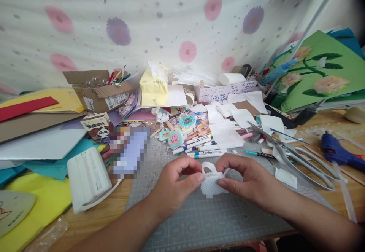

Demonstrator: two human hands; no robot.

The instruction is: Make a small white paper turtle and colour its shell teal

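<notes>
A small white woven basket with a looped handle (211, 185) is held over the grey cutting mat (182, 221). My left hand (180, 181) pinches its left edge near the handle, thumb and forefinger together. On the other side my right hand (247, 179) grips the basket's right part, with the thumb on its front face. The right fingertips are partly hidden behind it. Just beyond the hands lie several acrylic markers (207, 153), and a small pink-faced trinket with a teal edge (175, 139) rests behind them.
Large scissors (296, 160) lie right of my hands, with a blue glue gun (339, 151) farther out. A white power bank (89, 179) with a cable sits left. Paper scraps (226, 134) and a cardboard box (97, 92) crowd the back. Green card with flowers (316, 73) leans at right.
</notes>
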